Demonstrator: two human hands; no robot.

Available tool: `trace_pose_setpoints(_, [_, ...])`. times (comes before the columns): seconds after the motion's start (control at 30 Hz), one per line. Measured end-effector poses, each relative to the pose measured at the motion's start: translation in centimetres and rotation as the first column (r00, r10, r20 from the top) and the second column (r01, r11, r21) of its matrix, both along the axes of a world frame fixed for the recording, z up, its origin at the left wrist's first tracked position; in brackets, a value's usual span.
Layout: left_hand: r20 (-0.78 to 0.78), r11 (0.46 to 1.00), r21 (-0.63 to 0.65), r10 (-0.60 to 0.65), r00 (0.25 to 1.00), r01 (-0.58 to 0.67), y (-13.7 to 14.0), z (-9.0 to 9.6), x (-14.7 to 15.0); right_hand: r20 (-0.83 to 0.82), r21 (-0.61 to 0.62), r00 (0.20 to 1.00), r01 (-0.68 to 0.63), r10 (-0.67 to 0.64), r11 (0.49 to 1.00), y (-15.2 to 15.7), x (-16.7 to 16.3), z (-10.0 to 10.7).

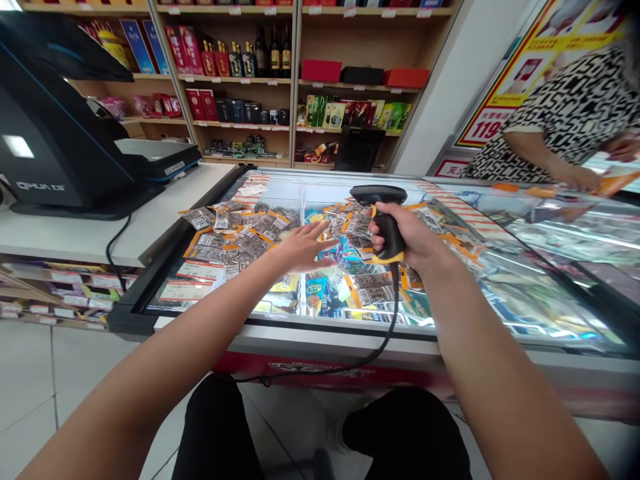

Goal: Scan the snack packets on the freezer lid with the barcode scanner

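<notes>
My right hand (407,233) is wrapped round the grip of a black and yellow barcode scanner (390,223), held above a glass-topped freezer. The scanner's cable (385,343) hangs from the grip and loops along the freezer's front. To its left my left hand (310,248) reaches out with fingers spread and nothing in it. Small snack packets with orange edges (250,237) are heaped on the glass to the left of that hand. More of these packets (373,288) lie beneath and around the scanner. Blue and yellow packages (320,297) show under the left hand.
A black checkout terminal with a scale (65,133) stands on the white counter (170,217) at left. Shelves (240,77) of bottles and boxes line the back. Far right, a person in a patterned shirt (565,113) holds something orange over the freezer (555,227).
</notes>
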State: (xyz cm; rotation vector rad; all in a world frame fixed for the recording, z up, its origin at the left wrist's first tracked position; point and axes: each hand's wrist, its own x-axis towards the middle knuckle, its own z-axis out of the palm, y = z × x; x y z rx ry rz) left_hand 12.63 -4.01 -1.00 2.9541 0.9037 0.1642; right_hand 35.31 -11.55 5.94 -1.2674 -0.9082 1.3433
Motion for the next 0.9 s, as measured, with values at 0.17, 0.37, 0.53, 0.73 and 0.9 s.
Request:
trace_pose_setpoints(0.17, [-0.043, 0.999, 0.027, 0.024, 0.999, -0.023, -0.2, -0.4, 0.5, 0.014, 0.009, 1.000, -0.022, 0.022, 1.000, -0.1, 0.0, -0.1])
trace_pose_setpoints(0.37, [0.100, 0.998, 0.053, 0.027, 0.995, -0.032, 0.5, 1.8, -3.7, 0.046, -0.035, 0.995, -0.081, 0.083, 0.996, -0.2, 0.3, -0.3])
trace_pose_setpoints(0.53, [0.120, 0.988, 0.077, 0.124, 0.985, -0.134, 0.5, 2.5, -5.3, 0.154, -0.063, 0.956, -0.244, 0.251, 0.968, -0.7, -0.2, -0.6])
trace_pose_setpoints(0.73, [0.073, 0.992, 0.106, 0.055, 0.996, -0.063, -0.6, 1.3, -3.5, 0.229, -0.046, 0.914, -0.335, 0.336, 0.941, -0.9, -1.7, -1.3])
trace_pose_setpoints(0.9, [0.142, 0.988, -0.146, -0.028, 0.989, 0.049, -0.6, 1.6, -3.8, 0.296, -0.011, 0.905, -0.317, 0.306, 0.948, -0.6, -2.2, -2.2])
